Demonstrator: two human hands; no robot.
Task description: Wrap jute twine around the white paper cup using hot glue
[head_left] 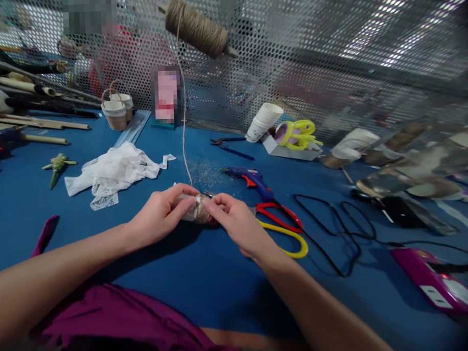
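Observation:
My left hand point(158, 215) and my right hand point(239, 224) meet above the middle of the table, both closed on a small paper cup point(189, 212) lying on its side. Twine is wound around part of the cup, near my fingertips. From there a strand of twine point(184, 126) runs up to a large spool point(196, 29) hung on the mesh. Much of the cup is hidden by my fingers. Just right of my right hand lie scissors point(294, 247) with red and yellow handles. A blue glue gun point(253, 180) rests behind them.
Crumpled white strips point(116, 172) lie at left, with two small twine-covered baskets point(116, 117) behind. Pliers point(233, 146), stacked paper cups point(263, 122) and a box with yellow coils point(294, 142) stand at the back. A black cord point(351, 243) loops toward a magenta power strip point(433, 281).

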